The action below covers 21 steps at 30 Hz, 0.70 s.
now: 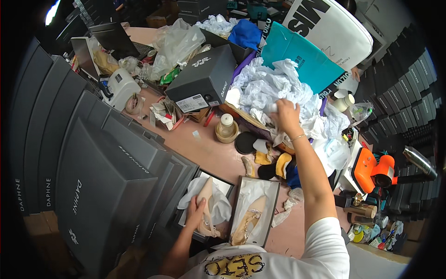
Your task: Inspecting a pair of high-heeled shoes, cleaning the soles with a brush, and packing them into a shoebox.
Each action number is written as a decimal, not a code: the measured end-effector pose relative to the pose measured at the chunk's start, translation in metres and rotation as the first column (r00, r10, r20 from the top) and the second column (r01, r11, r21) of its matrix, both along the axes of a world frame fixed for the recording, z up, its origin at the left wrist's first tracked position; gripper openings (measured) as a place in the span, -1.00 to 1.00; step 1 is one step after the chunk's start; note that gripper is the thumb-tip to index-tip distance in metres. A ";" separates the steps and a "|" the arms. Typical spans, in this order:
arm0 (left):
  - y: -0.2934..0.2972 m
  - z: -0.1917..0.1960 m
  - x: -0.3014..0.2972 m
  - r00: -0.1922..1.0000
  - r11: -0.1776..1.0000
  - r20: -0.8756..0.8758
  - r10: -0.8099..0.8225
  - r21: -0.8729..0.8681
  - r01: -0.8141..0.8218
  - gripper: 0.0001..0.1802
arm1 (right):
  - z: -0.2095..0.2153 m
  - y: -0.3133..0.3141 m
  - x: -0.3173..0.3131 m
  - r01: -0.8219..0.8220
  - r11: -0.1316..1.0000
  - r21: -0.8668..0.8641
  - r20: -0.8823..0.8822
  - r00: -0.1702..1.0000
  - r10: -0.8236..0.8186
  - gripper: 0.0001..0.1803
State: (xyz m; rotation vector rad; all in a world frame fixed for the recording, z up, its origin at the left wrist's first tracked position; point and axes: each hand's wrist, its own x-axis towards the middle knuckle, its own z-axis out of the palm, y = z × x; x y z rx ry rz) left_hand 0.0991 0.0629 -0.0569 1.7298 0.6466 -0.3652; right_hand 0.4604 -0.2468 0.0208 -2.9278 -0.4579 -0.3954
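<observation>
A cluttered pink desk [211, 153] is walled by stacked grey shoeboxes [107, 176] at 9 o'clock. The left hand [195, 211] has its grip closed on a beige heeled shoe [204, 204] at 6 o'clock; the right hand [285, 116] clutches white tissue paper [265, 90] near centre.

1. L hand [195, 211] low & close to the body, palm down, fingers curled in a grip, forearm short in view.
2. R arm stretched fwd, nearly straight; R hand [284, 114] fingers closed, thin bracelet at the wrist.
</observation>
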 end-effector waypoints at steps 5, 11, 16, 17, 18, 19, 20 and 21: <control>-0.012 0.066 0.009 0.899 0.825 0.244 -0.363 0.533 0.188 -0.32 | 0.084 -0.020 -0.059 0.055 0.711 0.701 -0.107 0.994 0.029 -0.54; -0.093 0.127 0.041 0.867 0.889 0.494 0.060 -0.421 0.179 -0.29 | 0.069 0.021 -0.249 0.090 0.483 0.871 -0.433 0.604 0.669 -0.65; -0.116 0.114 0.012 0.938 0.818 0.345 0.000 -0.539 0.198 -0.64 | 0.053 0.025 -0.340 0.324 0.426 0.845 -0.505 0.745 0.435 -0.65; -0.122 0.121 0.005 0.913 0.895 0.401 -0.070 -0.379 0.235 -0.67 | 0.055 0.021 -0.351 0.359 0.375 0.855 -0.504 0.746 0.434 -0.65; -0.127 0.131 -0.004 0.884 0.944 0.444 -0.145 -0.206 0.258 -0.70 | 0.059 0.018 -0.362 0.391 0.325 0.861 -0.503 0.746 0.436 -0.66; -0.132 0.141 -0.012 0.853 0.963 0.472 -0.223 -0.027 0.267 -0.73 | 0.062 0.015 -0.371 0.421 0.274 0.865 -0.502 0.745 0.439 -0.66; -0.141 0.146 -0.021 0.791 0.968 0.558 -0.249 0.128 0.214 -0.79 | 0.058 0.012 -0.380 0.406 0.255 0.878 -0.479 0.762 0.435 -0.67; -0.144 0.154 -0.025 0.756 0.954 0.583 -0.296 0.212 0.210 -0.79 | 0.050 0.012 -0.387 0.390 0.236 0.890 -0.456 0.779 0.431 -0.67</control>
